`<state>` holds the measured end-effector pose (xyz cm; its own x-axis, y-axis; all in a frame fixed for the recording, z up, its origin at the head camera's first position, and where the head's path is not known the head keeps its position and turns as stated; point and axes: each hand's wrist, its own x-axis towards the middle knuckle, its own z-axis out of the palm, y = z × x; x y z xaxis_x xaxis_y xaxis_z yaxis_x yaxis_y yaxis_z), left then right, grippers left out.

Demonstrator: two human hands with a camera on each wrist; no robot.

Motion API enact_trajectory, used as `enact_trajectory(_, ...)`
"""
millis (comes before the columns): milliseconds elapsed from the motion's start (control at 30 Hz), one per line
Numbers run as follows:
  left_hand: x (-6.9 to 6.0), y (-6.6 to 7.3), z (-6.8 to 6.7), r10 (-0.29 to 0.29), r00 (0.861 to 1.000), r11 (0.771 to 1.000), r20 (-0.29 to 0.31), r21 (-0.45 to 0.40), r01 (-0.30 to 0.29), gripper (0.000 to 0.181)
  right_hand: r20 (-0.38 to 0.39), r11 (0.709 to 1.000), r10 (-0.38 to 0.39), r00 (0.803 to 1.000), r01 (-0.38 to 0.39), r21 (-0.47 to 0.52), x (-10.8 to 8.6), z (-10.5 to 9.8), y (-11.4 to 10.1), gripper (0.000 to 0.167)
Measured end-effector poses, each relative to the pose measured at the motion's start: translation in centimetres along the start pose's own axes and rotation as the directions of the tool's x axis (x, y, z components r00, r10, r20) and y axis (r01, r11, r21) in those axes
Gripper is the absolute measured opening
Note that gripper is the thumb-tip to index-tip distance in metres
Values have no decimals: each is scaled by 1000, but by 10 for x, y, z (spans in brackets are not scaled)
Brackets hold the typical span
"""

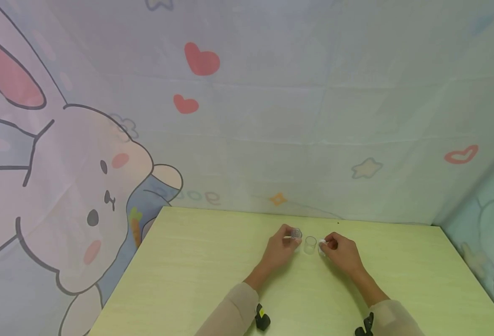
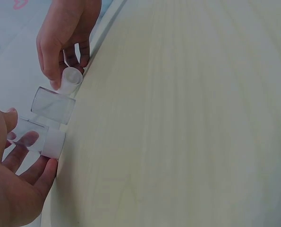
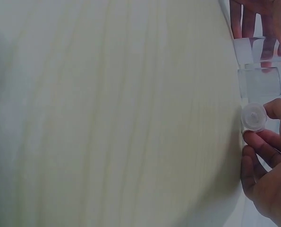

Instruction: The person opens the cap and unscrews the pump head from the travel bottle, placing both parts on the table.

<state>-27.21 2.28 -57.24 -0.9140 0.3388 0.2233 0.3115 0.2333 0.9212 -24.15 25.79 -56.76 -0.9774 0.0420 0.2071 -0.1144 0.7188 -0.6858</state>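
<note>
My left hand [image 1: 278,250] grips a clear cylindrical container [image 1: 296,234], with fingers and thumb around its sides. In the left wrist view, a frosted white band [image 2: 54,143] covers this container's table-side end. Just to its right a clear, straight-sided cup [image 1: 310,245] stands on the table, touched by neither hand. On the cup's other side, my right hand [image 1: 343,253] pinches a small white round piece [image 3: 253,117], which looks like a cap or plug. Its rim and hollow middle show in the left wrist view. Whether anything sits beneath it I cannot tell.
The pale wood-grain table [image 1: 196,261] extends to both sides of the hands. Close behind them, its back edge meets a hanging cloth [image 1: 272,116] printed with a rabbit and hearts. A small dark speck [image 1: 338,223] lies near that edge.
</note>
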Motion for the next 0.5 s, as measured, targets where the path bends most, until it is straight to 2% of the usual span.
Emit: enact_trajectory(500,0,1,-1,-20,1000,1000,5,-4,20,22,4,999,-31,1000,31,-36,3,3,1,21)
